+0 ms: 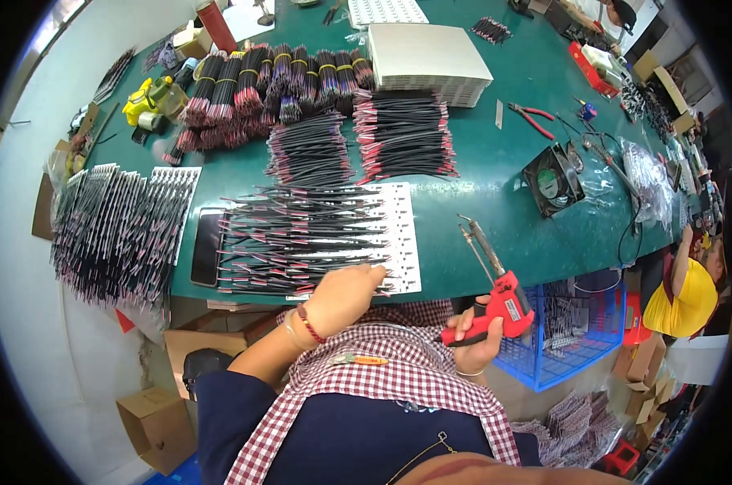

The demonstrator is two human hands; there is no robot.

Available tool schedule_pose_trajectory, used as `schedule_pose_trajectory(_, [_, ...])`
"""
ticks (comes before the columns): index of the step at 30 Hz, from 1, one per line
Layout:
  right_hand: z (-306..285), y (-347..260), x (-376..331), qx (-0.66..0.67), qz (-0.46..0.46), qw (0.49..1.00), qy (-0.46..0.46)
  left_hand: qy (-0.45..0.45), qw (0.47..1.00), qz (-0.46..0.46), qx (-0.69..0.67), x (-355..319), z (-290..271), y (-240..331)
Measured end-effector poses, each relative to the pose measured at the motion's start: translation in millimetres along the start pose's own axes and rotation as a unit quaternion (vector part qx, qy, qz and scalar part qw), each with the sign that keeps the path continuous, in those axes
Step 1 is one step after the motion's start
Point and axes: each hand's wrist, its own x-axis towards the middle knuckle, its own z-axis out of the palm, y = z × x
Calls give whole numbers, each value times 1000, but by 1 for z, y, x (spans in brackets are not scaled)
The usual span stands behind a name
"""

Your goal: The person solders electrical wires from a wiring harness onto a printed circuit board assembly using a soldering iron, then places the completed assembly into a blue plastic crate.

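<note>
My right hand [474, 338] is wrapped round the handle of a red soldering gun [511, 309]. Its metal tip and thin feed tube point up and away over the table's front edge. My left hand [346, 297] is closed, fingertips down at the near right part of a white perforated sheet [403, 230]. Whatever lies in its fingers is hidden. Across that sheet run rows of black cables [301, 234] with pinkish-red ends, their right ends by small dark parts on the sheet. A dark phone [207, 249] lies against the sheet's left side.
Filled sheets [123, 230] overlap at left. Behind are loose cable piles [405, 133], banded cable bundles [281, 77] and a stack of pale boards [429, 61]. Red pliers [534, 117] and a small fan [553, 179] lie right. A blue crate [536, 368] stands below; a person in yellow [683, 295] sits beyond.
</note>
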Motion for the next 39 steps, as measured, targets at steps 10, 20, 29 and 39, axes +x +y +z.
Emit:
schedule_pose_trajectory(10, [35,33,36,83,107,990,-44,158,971,-64,167,41,-24,-89])
schedule_pose_trajectory(20, [32,28,30,22,117,991,-57,127,978,-115,115,15,-1,-60])
schedule_pose_trajectory(29, [38,22,32,22,77,996,-39,160,981,86,70,117,-55,-97])
schedule_pose_trajectory(39, [23,-2,40,40,7,999,20,121,989,-13,79,222,-50,-68])
